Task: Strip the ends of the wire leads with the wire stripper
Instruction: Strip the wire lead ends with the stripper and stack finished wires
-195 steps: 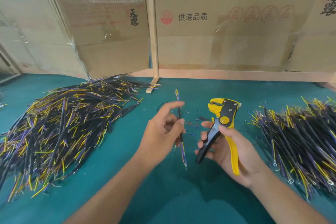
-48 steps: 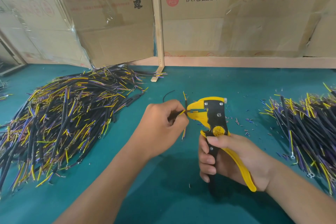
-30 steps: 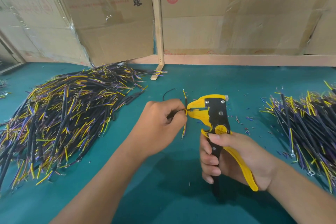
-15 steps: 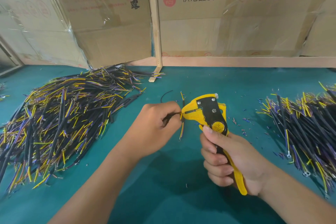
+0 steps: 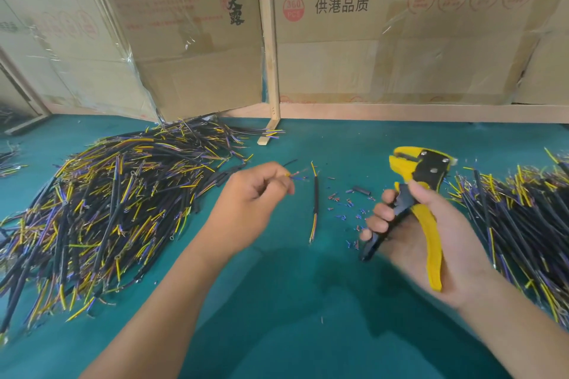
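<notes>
My left hand (image 5: 251,200) pinches the thin leads at one end of a black-sheathed wire (image 5: 315,197). The wire hangs down to the right of the hand, with yellow and purple leads at its lower end. A bared copper tip shows just past my fingertips. My right hand (image 5: 425,224) grips the yellow and black wire stripper (image 5: 415,175) by its handles, jaws pointing up and left. The stripper is well to the right of the wire, apart from it.
A large pile of black, yellow and purple wires (image 5: 101,209) covers the green table (image 5: 292,301) on the left. A second wire pile (image 5: 523,218) lies at the right edge. Small insulation scraps (image 5: 348,209) litter the middle. Cardboard boxes (image 5: 400,40) stand behind.
The stripper's jaws were on the lead half a second ago. My right hand has pulled the stripper away to the right, and the handles have spread apart. My left hand still holds the wire.
</notes>
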